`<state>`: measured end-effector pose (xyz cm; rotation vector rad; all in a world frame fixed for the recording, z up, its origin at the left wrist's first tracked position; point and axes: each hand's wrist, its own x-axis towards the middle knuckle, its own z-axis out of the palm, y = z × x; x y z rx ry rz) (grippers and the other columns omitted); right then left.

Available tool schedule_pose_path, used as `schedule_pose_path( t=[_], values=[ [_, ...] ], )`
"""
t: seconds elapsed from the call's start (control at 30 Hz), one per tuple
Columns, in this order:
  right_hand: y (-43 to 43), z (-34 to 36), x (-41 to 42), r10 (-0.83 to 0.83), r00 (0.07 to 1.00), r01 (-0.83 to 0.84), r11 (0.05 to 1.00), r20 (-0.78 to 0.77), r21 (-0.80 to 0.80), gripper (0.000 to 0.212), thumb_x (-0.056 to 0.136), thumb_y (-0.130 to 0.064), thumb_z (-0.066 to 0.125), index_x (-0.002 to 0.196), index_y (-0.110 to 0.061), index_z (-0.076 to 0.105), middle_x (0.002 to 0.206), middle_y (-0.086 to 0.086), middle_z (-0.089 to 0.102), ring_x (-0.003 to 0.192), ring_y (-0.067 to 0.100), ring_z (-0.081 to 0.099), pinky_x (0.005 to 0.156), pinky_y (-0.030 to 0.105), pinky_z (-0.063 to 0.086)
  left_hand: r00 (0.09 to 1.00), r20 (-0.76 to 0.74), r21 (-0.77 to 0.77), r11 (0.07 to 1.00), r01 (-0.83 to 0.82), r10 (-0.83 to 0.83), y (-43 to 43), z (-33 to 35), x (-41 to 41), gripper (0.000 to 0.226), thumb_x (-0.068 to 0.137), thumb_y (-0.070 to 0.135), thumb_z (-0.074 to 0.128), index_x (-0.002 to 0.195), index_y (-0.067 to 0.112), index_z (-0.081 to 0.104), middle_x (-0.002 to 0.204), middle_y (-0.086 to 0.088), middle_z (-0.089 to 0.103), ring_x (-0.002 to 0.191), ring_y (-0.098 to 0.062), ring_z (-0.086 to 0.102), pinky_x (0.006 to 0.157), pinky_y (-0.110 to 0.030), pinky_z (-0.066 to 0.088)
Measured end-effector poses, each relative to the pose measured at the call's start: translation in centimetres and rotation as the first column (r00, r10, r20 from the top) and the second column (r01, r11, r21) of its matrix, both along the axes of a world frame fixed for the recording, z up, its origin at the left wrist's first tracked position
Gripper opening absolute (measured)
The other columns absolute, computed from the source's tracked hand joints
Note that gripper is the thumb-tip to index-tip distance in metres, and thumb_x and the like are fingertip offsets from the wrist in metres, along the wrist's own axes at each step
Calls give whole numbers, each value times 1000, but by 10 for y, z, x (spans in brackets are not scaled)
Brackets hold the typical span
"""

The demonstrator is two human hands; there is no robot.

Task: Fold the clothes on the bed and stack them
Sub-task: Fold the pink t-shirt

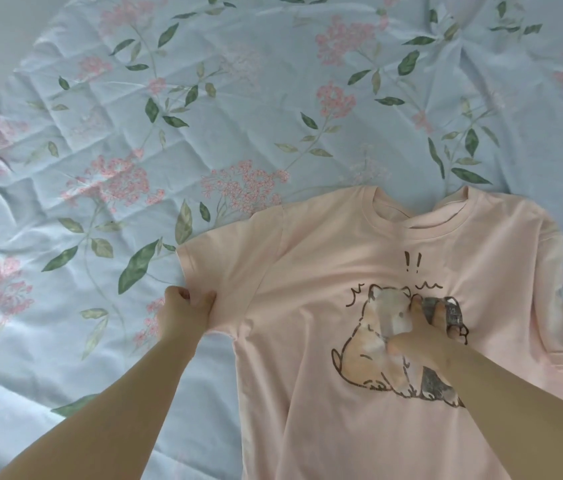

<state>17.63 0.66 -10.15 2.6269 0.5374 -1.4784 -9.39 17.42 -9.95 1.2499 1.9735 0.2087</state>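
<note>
A pale pink T-shirt (325, 258) with a cartoon animal print lies face up on the bed, collar pointing away from me. My left hand (183, 308) pinches the hem of the shirt's left sleeve near the armpit. My right hand (422, 327) lies on the chest print, blurred, with its fingers spread flat against the fabric. The shirt's right sleeve (550, 299) is folded partly under at the right edge. The shirt's lower part runs out of the bottom of the view.
A light blue bedsheet (204, 126) printed with pink flowers and green leaves covers the whole bed, creased in places. Open sheet stretches beyond the collar and to the left of the shirt. No other clothes are in view.
</note>
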Motion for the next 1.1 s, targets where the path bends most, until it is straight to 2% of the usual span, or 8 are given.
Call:
schedule_pose_path(
  t=[0.2,0.37,0.5,0.6,0.73,0.87,0.93,1.1],
  values=[
    [-2,0,-1,-6,1000,6,1000,4,-1,97,84,-23,59,149,-34,-14,154,-3,-29,143,38,-14,115,48,11,865,-436,160,924,348,-250,-29,8,36,76,83,10,54,146,26,16,149,-8,20,134,-30,25,107,-42,24],
    [-8,3,5,-57,993,68,991,-100,111,90,87,-21,57,150,-35,-6,155,-5,-26,144,35,-14,115,49,9,529,-466,251,467,848,-710,-82,3,94,54,96,23,30,150,19,20,158,-1,16,147,-28,9,117,-48,7],
    [-35,15,32,37,957,49,957,-287,287,71,92,-19,57,150,-28,18,159,6,3,144,31,13,112,40,21,343,-354,50,349,936,-870,-132,-6,141,56,99,37,14,152,24,1,160,5,-3,146,-19,-12,117,-41,-7],
    [-88,27,66,-193,967,252,805,-165,538,29,92,-9,52,117,-20,62,118,7,61,103,25,57,89,33,43,312,-329,-34,341,939,-891,-166,-13,173,59,101,45,21,151,29,-5,159,1,-15,145,-23,-20,116,-46,-9],
    [-160,24,113,-565,766,240,695,307,678,19,92,-20,49,108,-18,59,98,6,64,89,28,56,73,34,42,313,-421,-82,380,921,-851,-196,-24,213,63,96,59,15,148,37,-12,158,1,-20,142,-32,-24,111,-60,-9],
    [-177,2,145,-759,648,571,541,66,617,48,87,-46,56,120,-12,49,118,14,53,96,33,56,83,41,47,380,-456,24,416,909,-805,-209,-35,252,65,93,62,11,147,38,-15,158,6,-19,143,-26,-24,110,-63,-9],
    [-173,-7,154,-723,691,579,534,-22,616,47,85,-50,59,101,-7,56,97,9,54,86,29,53,76,36,47,419,-490,76,441,894,-764,-213,-43,266,65,90,63,8,148,41,-7,159,7,-11,145,-24,-19,110,-62,-8],
    [-150,-3,169,-591,769,593,521,-242,614,23,82,-17,67,69,-10,49,68,4,47,62,17,44,54,22,38,492,-547,190,471,861,-678,-219,-59,268,69,84,63,6,148,40,20,158,5,17,147,-25,1,110,-61,-3]
  ],
)
